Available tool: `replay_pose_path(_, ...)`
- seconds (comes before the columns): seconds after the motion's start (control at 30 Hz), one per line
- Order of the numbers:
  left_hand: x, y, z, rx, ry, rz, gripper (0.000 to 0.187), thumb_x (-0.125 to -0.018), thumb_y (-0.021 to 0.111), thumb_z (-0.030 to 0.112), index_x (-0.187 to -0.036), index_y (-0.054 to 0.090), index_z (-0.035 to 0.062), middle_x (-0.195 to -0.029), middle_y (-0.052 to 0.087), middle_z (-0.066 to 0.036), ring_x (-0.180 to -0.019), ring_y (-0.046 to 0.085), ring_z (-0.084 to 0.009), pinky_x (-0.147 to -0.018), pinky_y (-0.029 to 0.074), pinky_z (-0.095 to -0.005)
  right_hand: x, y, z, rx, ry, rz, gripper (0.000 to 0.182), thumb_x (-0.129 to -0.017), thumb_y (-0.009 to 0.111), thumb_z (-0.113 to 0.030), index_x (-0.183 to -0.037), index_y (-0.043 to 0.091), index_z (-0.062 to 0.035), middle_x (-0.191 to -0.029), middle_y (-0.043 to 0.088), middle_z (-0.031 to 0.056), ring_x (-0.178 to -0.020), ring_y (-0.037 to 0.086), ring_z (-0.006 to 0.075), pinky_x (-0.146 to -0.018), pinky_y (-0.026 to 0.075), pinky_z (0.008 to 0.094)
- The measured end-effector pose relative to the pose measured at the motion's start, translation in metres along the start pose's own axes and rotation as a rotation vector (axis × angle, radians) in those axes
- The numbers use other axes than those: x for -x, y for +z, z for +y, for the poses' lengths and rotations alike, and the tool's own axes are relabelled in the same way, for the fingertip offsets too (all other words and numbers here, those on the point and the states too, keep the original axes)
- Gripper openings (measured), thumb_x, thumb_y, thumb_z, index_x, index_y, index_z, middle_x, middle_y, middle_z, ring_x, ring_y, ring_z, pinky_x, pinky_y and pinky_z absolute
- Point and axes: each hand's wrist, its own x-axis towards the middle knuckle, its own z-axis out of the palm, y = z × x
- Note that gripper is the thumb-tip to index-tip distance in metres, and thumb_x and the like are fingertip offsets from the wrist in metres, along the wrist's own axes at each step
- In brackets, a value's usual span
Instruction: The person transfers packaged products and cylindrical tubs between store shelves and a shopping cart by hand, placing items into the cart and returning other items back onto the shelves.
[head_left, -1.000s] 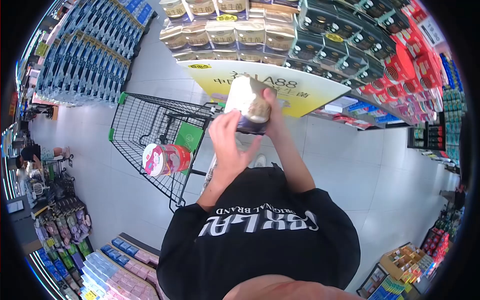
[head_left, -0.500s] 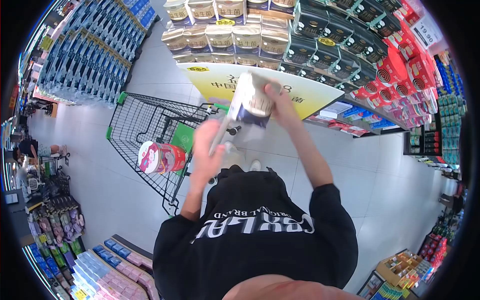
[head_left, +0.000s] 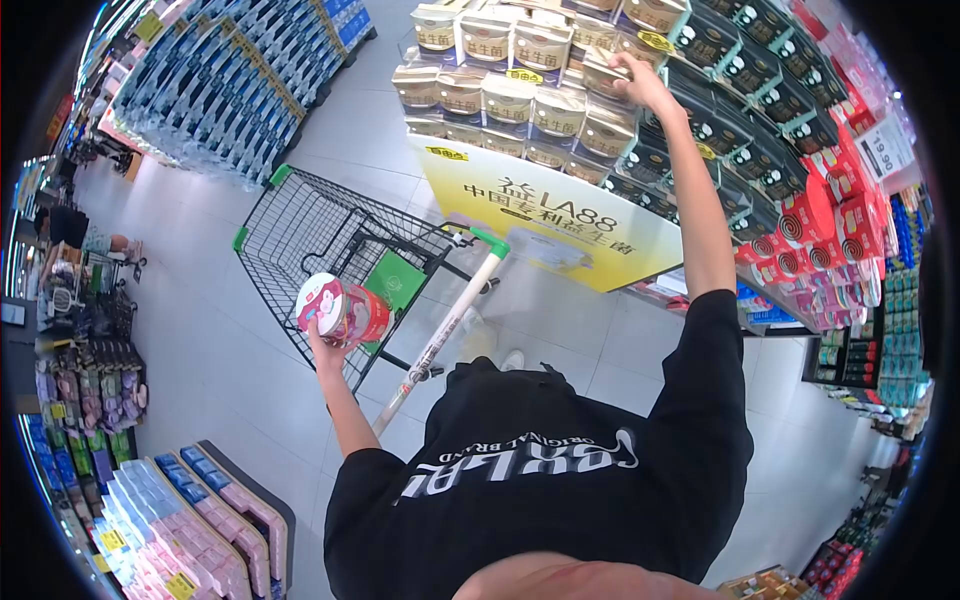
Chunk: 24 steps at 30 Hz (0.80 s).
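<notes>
Shop floor (head_left: 215,310), pale-tiled | cart (head_left: 397,279) | left hand (head_left: 327,354) touching tub (head_left: 352,312) | right hand (head_left: 645,84) touching stacked gold pack (head_left: 602,76) | grips unclear

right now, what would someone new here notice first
Probably the bright red, pink and white tub at the shopping cart, left of centre, with the left hand against it. Then the big yellow-and-white sign below the stacked packs, and above it the right hand at a gold-coloured pack.
</notes>
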Motion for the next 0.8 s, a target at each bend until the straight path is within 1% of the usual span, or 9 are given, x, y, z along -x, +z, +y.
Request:
replay_pose_path(0.03,0.004,-0.002,0.001,0.016,-0.017,-0.039,0.092,-0.073,0.064,0.061,-0.143,0.027,0.0151,-0.142,0.029,-0.015,-0.127,0.033,-0.0363,-0.097,0.03,-0.0679,0.006,0.001,-0.014,0.013,0.17,0.059,0.049,-0.082,0.066,-0.014,-0.128,0.049,-0.0156,-0.131,0.046,0.0228,-0.12,0.047,0.0392,-0.099,0.04,0.0406)
replay_pose_path(0.1,0.004,-0.006,0.005,0.062,-0.073,-0.123,0.092,-0.073,0.066,0.058,-0.143,0.027,0.0134,-0.142,0.028,-0.015,-0.127,0.034,-0.0366,-0.099,0.031,-0.0658,0.034,-0.001,-0.065,0.486,0.054,0.406,0.05,-0.083,0.064,-0.015,-0.13,0.049,-0.0177,-0.136,0.039,0.0248,-0.126,0.039,0.0405,-0.102,0.037,0.045)
replay_pose_path(0.17,0.003,-0.01,0.006,0.056,-0.098,-0.086,0.091,-0.073,0.067,0.056,-0.143,0.027,0.0127,-0.142,0.029,-0.015,-0.126,0.036,-0.0365,-0.099,0.031,-0.0654,0.052,0.006,-0.089,0.128,-0.13,0.465,0.049,-0.083,0.062,-0.016,-0.13,0.048,-0.0133,-0.134,0.042,0.0236,-0.126,0.039,0.0389,-0.102,0.036,0.0477)
replay_pose_path(0.27,0.008,-0.012,0.004,0.063,-0.088,-0.052,0.085,-0.074,0.068,0.053,-0.141,0.03,0.014,-0.14,0.032,-0.015,-0.125,0.038,-0.0348,-0.1,0.031,-0.0635,0.112,0.033,-0.139,-0.2,-0.256,0.289,0.043,-0.084,0.059,-0.014,-0.124,0.049,-0.0003,-0.122,0.052,0.0207,-0.115,0.05,0.0346,-0.101,0.039,0.0407)
replay_pose_path(0.47,0.054,-0.005,0.0,0.01,-0.021,-0.21,0.077,-0.078,0.062,0.055,-0.138,0.036,0.014,-0.133,0.046,-0.014,-0.117,0.049,-0.0334,-0.093,0.039,-0.0599,0.211,0.149,-0.216,-0.856,-0.149,-0.389,0.056,-0.08,0.068,-0.02,-0.131,0.047,-0.0083,-0.129,0.05,0.015,-0.118,0.049,0.0347,-0.103,0.039,0.0398)
replay_pose_path(0.57,0.105,0.034,0.017,0.04,-0.081,-0.398,0.075,-0.081,0.061,0.055,-0.138,0.038,0.0107,-0.132,0.05,-0.015,-0.118,0.05,-0.0349,-0.091,0.042,-0.0589,0.221,0.184,-0.274,-0.691,-0.485,-0.366,0.077,-0.074,0.075,-0.024,-0.14,0.037,-0.0135,-0.135,0.044,0.0162,-0.123,0.045,0.0356,-0.105,0.037,0.0393)
replay_pose_path(0.6,0.122,0.046,0.019,0.024,-0.084,-0.417,0.075,-0.083,0.058,0.055,-0.138,0.038,0.0093,-0.134,0.048,-0.017,-0.12,0.049,-0.0392,-0.092,0.043,-0.0616,0.223,0.188,-0.289,-0.677,-0.527,-0.408,0.086,-0.07,0.078,-0.026,-0.142,0.033,-0.0129,-0.138,0.04,0.016,-0.127,0.041,0.033,-0.106,0.034,0.0391)
replay_pose_path(0.67,0.159,0.086,0.023,-0.049,-0.039,-0.481,0.077,-0.084,0.056,0.055,-0.139,0.034,0.0059,-0.133,0.048,-0.018,-0.115,0.053,-0.0354,-0.093,0.045,-0.0577,0.218,0.184,-0.314,-0.644,-0.608,-0.472,0.104,-0.063,0.085,-0.03,-0.146,0.024,-0.0117,-0.144,0.033,0.0155,-0.134,0.033,0.0278,-0.11,0.029,0.0389)
replay_pose_path(0.8,0.201,0.126,0.015,-0.246,-0.071,-0.622,0.087,-0.086,0.029,0.074,-0.142,0.03,0.0071,-0.136,0.045,-0.016,-0.116,0.052,-0.0315,-0.089,0.05,-0.0509,0.214,0.159,-0.299,-1.261,-0.4,-0.809,0.13,-0.051,0.091,-0.035,-0.149,0.01,-0.0058,-0.146,0.03,0.0145,-0.135,0.03,0.0218,-0.111,0.027,0.0356)
